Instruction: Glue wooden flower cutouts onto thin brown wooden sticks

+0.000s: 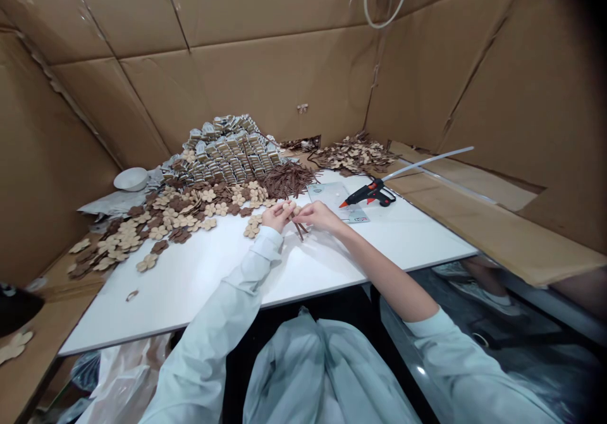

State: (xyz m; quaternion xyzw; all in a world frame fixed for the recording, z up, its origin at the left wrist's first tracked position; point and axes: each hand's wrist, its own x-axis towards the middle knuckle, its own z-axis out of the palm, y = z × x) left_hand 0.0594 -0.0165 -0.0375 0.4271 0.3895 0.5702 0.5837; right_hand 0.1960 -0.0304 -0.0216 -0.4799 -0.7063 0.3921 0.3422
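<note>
Held piece: brown strips (300, 229) hang below the meeting fingertips, with what looks like a small tan part at their top; it is above the desk, between my two hands. Its finer make-up is too small to read from my end.
Left-hand grip: my left hand (279, 215) has its fingers bent in and, I judge, pinches the top of the piece.
Right-hand grip: my right hand (317, 215) has thumb and fingertips drawn together at the strips; I read it as gripping the same piece.
Stage: I judge one piece partway through assembly; the strips hang splayed.
Strip stock: a heap of loose brown strips (290, 181) lies behind the hands, plenty unused.
Flower stock: tan and brown flower cut-outs (177, 212) spread over the left of the desk (213, 291), most apparently loose; I cannot tell whether any are finished. More mixed pieces (355, 154) lie at the back right.
Glue gun: the glue gun (372, 193), out of both hands, rests partly on a clear sheet (325, 191), a long pale stick (427, 162) in its rear.
Packs: small packs (232, 155) stand stacked at the back; contents unreadable to me.
Edges: a white bowl (130, 179) at far left; cardboard walls (284, 83) behind.
</note>
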